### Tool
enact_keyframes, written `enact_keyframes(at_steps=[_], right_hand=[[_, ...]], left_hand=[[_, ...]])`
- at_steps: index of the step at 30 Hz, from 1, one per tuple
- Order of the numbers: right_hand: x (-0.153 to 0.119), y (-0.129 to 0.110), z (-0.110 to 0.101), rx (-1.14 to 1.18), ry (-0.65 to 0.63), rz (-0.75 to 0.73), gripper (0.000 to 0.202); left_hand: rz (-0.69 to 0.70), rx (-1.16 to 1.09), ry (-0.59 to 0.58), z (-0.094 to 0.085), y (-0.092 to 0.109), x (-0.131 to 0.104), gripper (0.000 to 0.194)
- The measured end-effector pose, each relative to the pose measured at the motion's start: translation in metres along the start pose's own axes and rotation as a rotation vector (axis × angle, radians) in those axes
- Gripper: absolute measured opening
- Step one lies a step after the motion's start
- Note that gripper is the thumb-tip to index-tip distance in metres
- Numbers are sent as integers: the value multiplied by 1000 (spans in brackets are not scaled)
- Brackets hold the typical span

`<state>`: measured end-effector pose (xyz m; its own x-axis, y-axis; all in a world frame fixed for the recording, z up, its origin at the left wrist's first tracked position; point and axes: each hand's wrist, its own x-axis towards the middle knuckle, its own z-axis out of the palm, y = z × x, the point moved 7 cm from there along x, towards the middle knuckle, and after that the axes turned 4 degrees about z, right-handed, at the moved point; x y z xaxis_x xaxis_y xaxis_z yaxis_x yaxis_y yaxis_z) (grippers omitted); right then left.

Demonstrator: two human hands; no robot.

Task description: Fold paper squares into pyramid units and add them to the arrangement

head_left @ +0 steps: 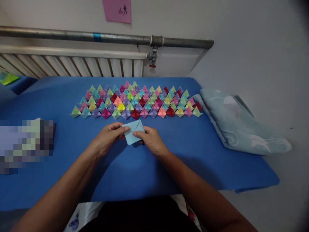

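A folded light blue paper [132, 137] is held up above the blue cloth surface, near the middle of the head view. My left hand [113, 132] grips its left edge, thumb on top and fingers behind. At the right side, my right hand [151, 137] pinches the same paper, its thumb lying across the front. The paper is roughly square, slightly tilted, with a diagonal fold line at its upper right. Beyond both hands stand several rows of small folded paper boats [126, 113] in many colours.
A folded grey-blue blanket [241, 125] lies at the right by the wall. A blurred stack [45, 137] sits at the left on the blue surface [65, 141]. Behind are a white radiator [103, 66] and a metal pipe [125, 38]. A pink note [117, 11] hangs above.
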<state>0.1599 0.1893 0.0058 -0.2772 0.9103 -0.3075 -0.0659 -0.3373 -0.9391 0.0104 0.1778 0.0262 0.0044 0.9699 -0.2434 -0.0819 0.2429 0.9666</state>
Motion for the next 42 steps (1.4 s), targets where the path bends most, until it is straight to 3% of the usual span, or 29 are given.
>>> enact_keyframes(at_steps=[6,12,20,24,28,32,35,38,42], right_hand=[[6,5,-3,-90,16,25,19],[10,7,-2,-122,27,24,18],[14,4,-7,-297,66,-35,20],[10,-13,-3,-564,109,-354,21],[1,-26,10,-905,65,-693,18],[-2,-28,14,-1208,95,-807,20],[-8,-25,18,-1342,79,-863,23],[-16,-15,23,-1437,12,-853,21],[-26,-2,20,-1471,-24,-761,22]], left_hand=[[27,220,-90,-4,9,14,29],[1,248,-171,2,4,19,26],[47,221,-232,-5,-2,26,23],[229,341,-216,-12,2,29,22],[662,654,-220,-6,18,22,11],[1028,1036,-146,7,23,8,14],[1112,1216,-110,14,18,-1,19],[1089,1382,-181,20,4,-11,24],[1034,1380,-235,16,-10,-25,19]])
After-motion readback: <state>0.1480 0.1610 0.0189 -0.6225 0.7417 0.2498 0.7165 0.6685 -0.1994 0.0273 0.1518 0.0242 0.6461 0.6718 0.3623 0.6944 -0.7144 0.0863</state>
